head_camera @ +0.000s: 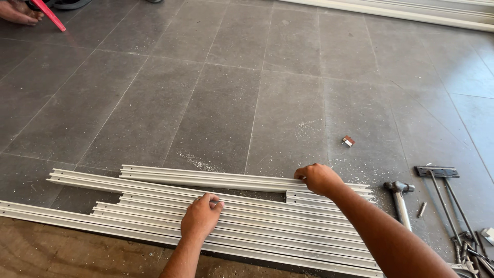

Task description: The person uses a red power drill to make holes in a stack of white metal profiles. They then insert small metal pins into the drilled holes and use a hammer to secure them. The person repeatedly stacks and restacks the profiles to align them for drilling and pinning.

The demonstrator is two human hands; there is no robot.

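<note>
White metal rails (288,234) lie stacked on the tiled floor (216,103), long axes running left-right, ends cut off at the frame's lower right. Left hand (200,219) rests loosely curled on them; beyond, right hand (316,177) grips the far rail's (206,177) edge.

From my seat the feed is bright and even, lit by soft daylight that seems to come from the upper right, where the grey floor tiles (288,103) wash paler. Shadows are faint: I see only thin dark lines under the white metal strips (247,221) and a soft patch beneath my right hand (318,177). There is mild sheen on the strips and no harsh glare. Focus holds sharp across the middle; the wide lens bends lines slightly at the edges, and the corners look a little softer.
</note>
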